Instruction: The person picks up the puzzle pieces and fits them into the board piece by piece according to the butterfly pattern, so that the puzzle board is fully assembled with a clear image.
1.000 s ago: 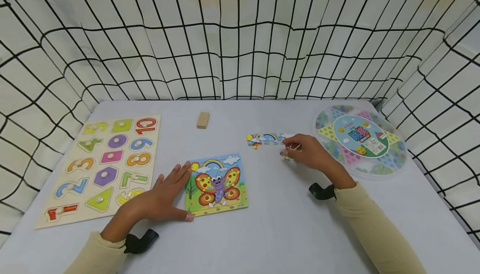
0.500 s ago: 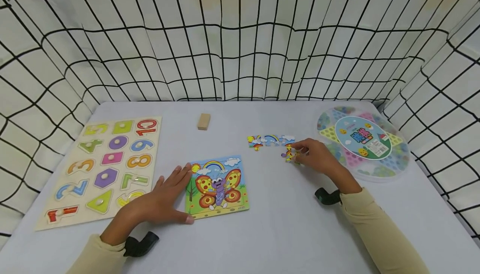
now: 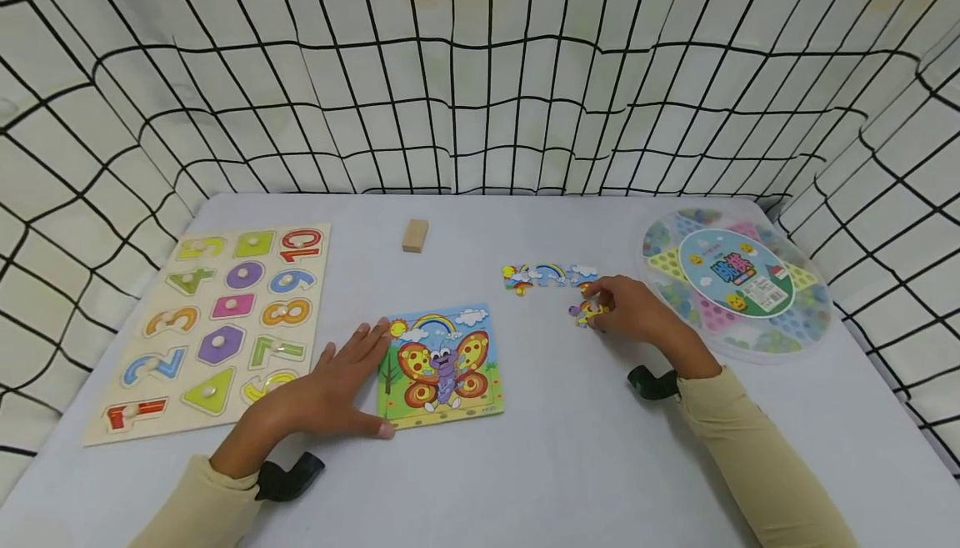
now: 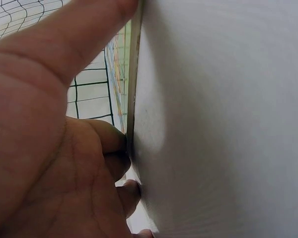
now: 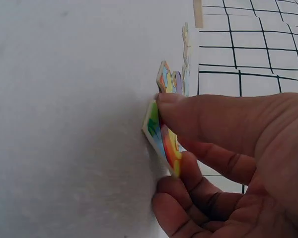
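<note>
The step in hand looks like piecing together a small jigsaw on the bench (image 3: 555, 465): the right hand (image 3: 633, 312) pinches a butterfly piece (image 5: 154, 124) between thumb and fingers, just below the right end of a sun-rainbow-cloud row (image 3: 551, 274), while the left hand (image 3: 322, 398), fingers spread, touches the butterfly picture board (image 3: 441, 369). The next move probably calls for matching edges. The number board (image 3: 225, 305) reads 1 to 10; the round pack's label (image 3: 735, 273) carries small, uncertain characters and a barcode.
</note>
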`<state>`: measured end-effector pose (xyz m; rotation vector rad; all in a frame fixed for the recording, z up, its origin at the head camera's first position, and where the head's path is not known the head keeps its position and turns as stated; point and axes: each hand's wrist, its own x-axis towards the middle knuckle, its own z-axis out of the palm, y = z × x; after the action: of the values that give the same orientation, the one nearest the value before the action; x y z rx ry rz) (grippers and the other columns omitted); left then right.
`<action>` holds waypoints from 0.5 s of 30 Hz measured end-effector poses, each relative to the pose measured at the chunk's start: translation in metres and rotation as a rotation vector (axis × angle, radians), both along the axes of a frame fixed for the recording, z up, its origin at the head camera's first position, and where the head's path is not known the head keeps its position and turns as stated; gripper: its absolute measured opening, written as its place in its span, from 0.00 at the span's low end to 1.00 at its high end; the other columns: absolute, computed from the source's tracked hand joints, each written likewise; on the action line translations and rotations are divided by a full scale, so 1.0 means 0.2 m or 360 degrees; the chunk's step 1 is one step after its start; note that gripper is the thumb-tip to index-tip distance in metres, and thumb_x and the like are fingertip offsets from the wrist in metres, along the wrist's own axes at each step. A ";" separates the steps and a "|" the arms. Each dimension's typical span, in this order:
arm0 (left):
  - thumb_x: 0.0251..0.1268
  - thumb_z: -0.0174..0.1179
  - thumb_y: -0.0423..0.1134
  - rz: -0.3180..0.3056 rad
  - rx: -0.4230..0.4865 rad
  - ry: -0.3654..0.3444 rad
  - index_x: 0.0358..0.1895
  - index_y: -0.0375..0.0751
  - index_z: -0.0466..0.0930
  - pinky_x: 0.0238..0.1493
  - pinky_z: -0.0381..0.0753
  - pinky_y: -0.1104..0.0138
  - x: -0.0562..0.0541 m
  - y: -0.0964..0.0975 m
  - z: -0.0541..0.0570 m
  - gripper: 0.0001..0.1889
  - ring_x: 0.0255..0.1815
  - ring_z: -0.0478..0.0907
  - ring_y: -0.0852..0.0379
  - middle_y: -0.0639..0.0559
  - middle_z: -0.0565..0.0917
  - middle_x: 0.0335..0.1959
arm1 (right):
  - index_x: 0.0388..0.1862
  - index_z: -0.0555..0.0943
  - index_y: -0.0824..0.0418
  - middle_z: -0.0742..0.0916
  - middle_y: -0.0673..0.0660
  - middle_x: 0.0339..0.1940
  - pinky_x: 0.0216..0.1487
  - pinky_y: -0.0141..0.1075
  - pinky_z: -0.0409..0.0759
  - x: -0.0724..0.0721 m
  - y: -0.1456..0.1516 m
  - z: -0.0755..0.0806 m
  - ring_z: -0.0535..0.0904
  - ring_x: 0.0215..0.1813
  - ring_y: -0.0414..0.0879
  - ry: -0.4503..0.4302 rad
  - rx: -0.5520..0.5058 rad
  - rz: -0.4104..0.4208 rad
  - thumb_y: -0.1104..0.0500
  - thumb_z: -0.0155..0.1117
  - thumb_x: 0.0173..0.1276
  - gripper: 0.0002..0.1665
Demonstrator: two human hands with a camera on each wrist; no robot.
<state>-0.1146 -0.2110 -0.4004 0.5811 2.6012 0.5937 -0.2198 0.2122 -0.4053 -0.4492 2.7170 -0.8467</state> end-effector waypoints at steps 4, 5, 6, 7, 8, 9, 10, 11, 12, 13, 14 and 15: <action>0.45 0.70 0.66 0.0004 -0.0018 -0.0026 0.77 0.35 0.45 0.68 0.33 0.35 0.00 0.01 0.01 0.64 0.78 0.31 0.40 0.44 0.39 0.80 | 0.47 0.80 0.66 0.76 0.56 0.32 0.35 0.40 0.70 0.01 0.01 0.00 0.70 0.36 0.50 0.0016 -0.0019 0.0019 0.66 0.71 0.59 0.17; 0.45 0.70 0.67 0.0003 -0.0023 -0.0031 0.77 0.35 0.44 0.68 0.33 0.35 0.00 0.01 0.01 0.64 0.78 0.31 0.40 0.44 0.39 0.80 | 0.46 0.80 0.65 0.76 0.56 0.32 0.35 0.40 0.71 0.01 0.01 0.00 0.70 0.36 0.50 0.0014 -0.0032 0.0019 0.66 0.71 0.59 0.16; 0.45 0.70 0.66 0.0003 -0.0024 -0.0032 0.77 0.35 0.44 0.68 0.33 0.35 0.00 0.01 0.01 0.64 0.78 0.31 0.40 0.44 0.39 0.80 | 0.46 0.80 0.65 0.77 0.56 0.34 0.36 0.40 0.72 0.02 0.01 0.00 0.71 0.37 0.50 0.0013 -0.0049 0.0021 0.67 0.71 0.59 0.15; 0.45 0.70 0.66 0.0004 -0.0021 -0.0028 0.77 0.35 0.44 0.68 0.33 0.35 0.00 0.01 0.01 0.64 0.78 0.31 0.40 0.44 0.39 0.80 | 0.46 0.80 0.65 0.78 0.57 0.35 0.37 0.40 0.73 0.02 0.00 0.01 0.73 0.37 0.50 0.0017 -0.0072 0.0032 0.67 0.70 0.59 0.15; 0.45 0.70 0.66 0.0005 -0.0018 -0.0023 0.77 0.34 0.44 0.68 0.33 0.35 0.00 0.01 0.02 0.64 0.78 0.31 0.40 0.44 0.39 0.80 | 0.45 0.80 0.65 0.79 0.58 0.37 0.39 0.40 0.74 0.02 0.00 0.01 0.74 0.38 0.50 0.0021 -0.0093 0.0042 0.68 0.70 0.59 0.15; 0.45 0.70 0.66 0.0005 -0.0015 -0.0019 0.77 0.34 0.44 0.68 0.33 0.35 0.00 0.01 0.02 0.64 0.78 0.31 0.40 0.44 0.39 0.80 | 0.45 0.80 0.64 0.80 0.58 0.39 0.40 0.40 0.75 0.01 0.00 0.01 0.75 0.38 0.50 0.0021 -0.0112 0.0048 0.68 0.69 0.60 0.14; 0.45 0.70 0.66 0.0004 -0.0013 -0.0014 0.77 0.34 0.44 0.68 0.33 0.35 0.00 0.01 0.02 0.64 0.78 0.31 0.40 0.43 0.39 0.80 | 0.45 0.80 0.64 0.81 0.58 0.40 0.40 0.41 0.76 0.01 0.00 0.02 0.76 0.38 0.50 0.0022 -0.0134 0.0060 0.69 0.68 0.61 0.13; 0.45 0.70 0.66 0.0004 -0.0012 -0.0010 0.77 0.34 0.44 0.68 0.33 0.35 0.00 0.01 0.02 0.64 0.78 0.31 0.40 0.43 0.39 0.80 | 0.44 0.80 0.64 0.81 0.58 0.41 0.40 0.41 0.76 0.01 0.00 0.02 0.77 0.37 0.50 0.0029 -0.0149 0.0079 0.70 0.67 0.61 0.12; 0.45 0.70 0.66 0.0003 -0.0012 -0.0005 0.77 0.34 0.44 0.68 0.33 0.35 0.00 0.01 0.02 0.64 0.78 0.32 0.40 0.43 0.39 0.80 | 0.44 0.80 0.65 0.82 0.58 0.41 0.40 0.41 0.76 0.01 -0.01 0.03 0.77 0.37 0.49 0.0040 -0.0159 0.0098 0.71 0.65 0.62 0.11; 0.45 0.70 0.66 0.0002 -0.0013 -0.0001 0.77 0.34 0.44 0.68 0.33 0.35 0.00 0.01 0.02 0.64 0.78 0.32 0.40 0.43 0.39 0.79 | 0.44 0.80 0.65 0.83 0.58 0.40 0.39 0.41 0.76 0.00 -0.01 0.03 0.76 0.36 0.49 0.0053 -0.0166 0.0119 0.71 0.63 0.63 0.11; 0.45 0.70 0.66 0.0002 -0.0015 0.0001 0.77 0.34 0.44 0.68 0.33 0.35 0.00 0.01 0.02 0.64 0.78 0.32 0.40 0.43 0.39 0.79 | 0.44 0.80 0.65 0.83 0.58 0.39 0.39 0.40 0.76 0.00 -0.01 0.03 0.76 0.36 0.49 0.0063 -0.0164 0.0128 0.71 0.62 0.63 0.10; 0.45 0.70 0.66 0.0001 -0.0016 0.0002 0.77 0.34 0.44 0.68 0.33 0.35 0.00 0.01 0.02 0.64 0.78 0.32 0.40 0.43 0.39 0.79 | 0.44 0.80 0.65 0.83 0.57 0.38 0.38 0.40 0.75 0.00 -0.01 0.04 0.75 0.36 0.48 0.0071 -0.0166 0.0142 0.72 0.61 0.64 0.10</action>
<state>-0.1153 -0.2095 -0.3974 0.5773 2.6040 0.5806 -0.2201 0.2101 -0.3982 -0.6131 2.6790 -0.9684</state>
